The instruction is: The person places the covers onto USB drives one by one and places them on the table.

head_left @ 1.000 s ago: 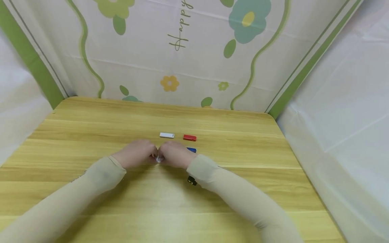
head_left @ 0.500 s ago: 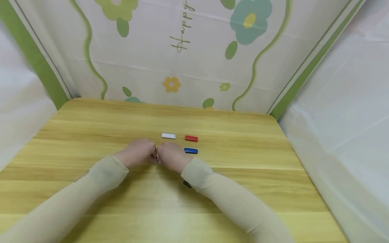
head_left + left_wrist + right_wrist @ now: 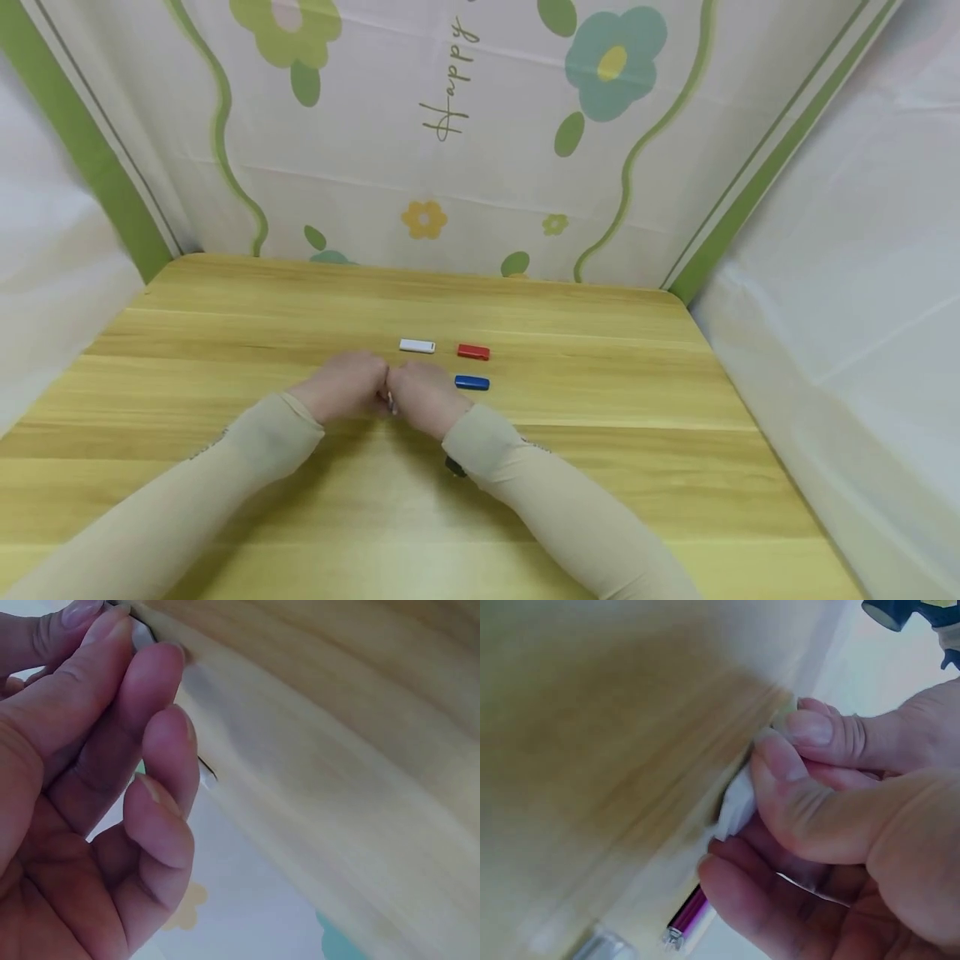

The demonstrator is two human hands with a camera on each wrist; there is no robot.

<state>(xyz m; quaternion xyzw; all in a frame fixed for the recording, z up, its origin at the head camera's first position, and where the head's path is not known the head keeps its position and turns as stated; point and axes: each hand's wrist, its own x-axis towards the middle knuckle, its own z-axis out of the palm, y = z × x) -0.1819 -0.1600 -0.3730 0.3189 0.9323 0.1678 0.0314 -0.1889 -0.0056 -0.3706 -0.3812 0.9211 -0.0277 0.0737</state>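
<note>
My left hand (image 3: 347,386) and right hand (image 3: 427,397) meet low over the middle of the wooden table, fingertips together. Between them is a small white piece, shaped like a USB stick (image 3: 739,801); its full shape is hidden by the fingers. In the right wrist view, the right thumb and fingers pinch it, and the left hand's fingertips grip its far end. The left wrist view has the left thumb and index finger pinching, the other fingers loosely curled. Just beyond the hands lie a white stick (image 3: 417,346), a red stick (image 3: 473,352) and a blue stick (image 3: 472,382).
The wooden table (image 3: 600,375) extends around the hands. A flowered cloth (image 3: 337,150) hangs behind its far edge, with plain white cloth (image 3: 840,292) on the right side. A small dark object (image 3: 454,467) shows under the right wrist.
Both hands stay together at the same spot on the table. The right wrist and forearm have swung slightly left, uncovering the blue stick. The head view has shifted a little.
</note>
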